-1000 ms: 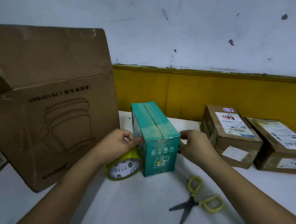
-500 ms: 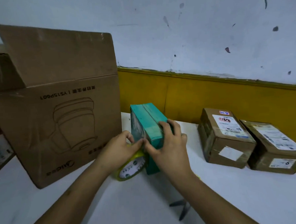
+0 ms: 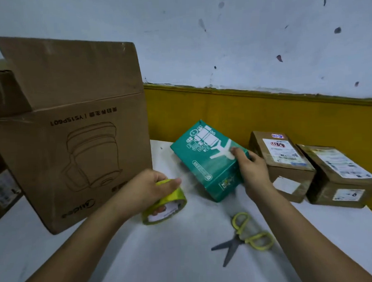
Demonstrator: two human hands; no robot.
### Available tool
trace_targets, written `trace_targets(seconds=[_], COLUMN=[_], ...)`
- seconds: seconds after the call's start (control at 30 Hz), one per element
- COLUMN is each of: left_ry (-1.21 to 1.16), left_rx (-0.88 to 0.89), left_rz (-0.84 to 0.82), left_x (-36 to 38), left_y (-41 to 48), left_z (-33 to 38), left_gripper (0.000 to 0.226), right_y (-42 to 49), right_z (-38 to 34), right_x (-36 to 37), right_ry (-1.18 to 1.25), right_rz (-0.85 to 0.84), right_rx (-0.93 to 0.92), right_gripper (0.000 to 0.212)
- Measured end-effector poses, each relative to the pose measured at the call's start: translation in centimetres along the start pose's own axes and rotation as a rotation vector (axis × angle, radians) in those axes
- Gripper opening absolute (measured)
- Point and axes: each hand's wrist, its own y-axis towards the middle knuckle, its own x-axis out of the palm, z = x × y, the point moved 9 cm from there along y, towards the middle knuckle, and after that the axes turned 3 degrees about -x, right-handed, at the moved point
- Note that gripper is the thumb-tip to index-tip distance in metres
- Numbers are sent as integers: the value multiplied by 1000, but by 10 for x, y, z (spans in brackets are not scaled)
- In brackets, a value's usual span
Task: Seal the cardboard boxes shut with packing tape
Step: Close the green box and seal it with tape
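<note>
Left hand (image 3: 144, 190): fingers (image 3: 172, 183) curled over the yellow tape roll (image 3: 169, 203), gripping it on the bench (image 3: 165, 267). Right hand (image 3: 252, 172): fingers (image 3: 238, 153) clamped round the near corner of the green box (image 3: 203, 161), which sits tilted just right of the roll. The smart play, I'd say: set it flat, seam up, hold the flaps tight, draw the tape straight along the join. Scissors (image 3: 244, 238) lie open nearby. An open brown carton (image 3: 73, 146) stands left; two labelled parcels (image 3: 283, 157) sit right.
</note>
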Motion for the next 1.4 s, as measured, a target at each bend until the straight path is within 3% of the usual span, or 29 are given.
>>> trace_targets(seconds=[0.1,0.23,0.33,0.47,0.6,0.7,0.77,0.9,1.07,1.17,1.3,1.4], left_ry=[-67,-55,-20,-127,-236,-276,-301,-79,-242,-361,-353,-218], left_rx=[3,-56,-86,-34,42,169,231,230,221,192,93,30], left_rz=[52,26,-16,-9,-6,-89,-148,-58,-76,-89,-104,-139], left_x=[2,5,11,10,-2,-6,-8,-9,3,-1,-16,-20], left_y=[1,15,21,24,18,9,5,8,17,20,30,37], left_z=[-13,-10,-4,6,24,33,32,25,40,50,48,42], left_gripper=[48,52,49,48,61,68,61,47,39,33,37,56], right_y=[-6,-16,-18,-25,-28,-33,-34,-37,-53,-59,-58,-44], right_z=[8,34,39,30,26,31,33,36,38,52,78,67], right_x=[10,21,24,30,31,32,32,43,68,76,67,37], right_ry=[123,295,422,557,672,758,794,868,920,757,218,-350], right_rz=[-36,-72,-96,-129,-118,-130,-134,-205,-335,-401,-468,-396], right_rx=[80,250,309,364,403,468,494,538,614,637,647,442], right_gripper=[23,33,25,26,34,40,40,44,49,65,93,72])
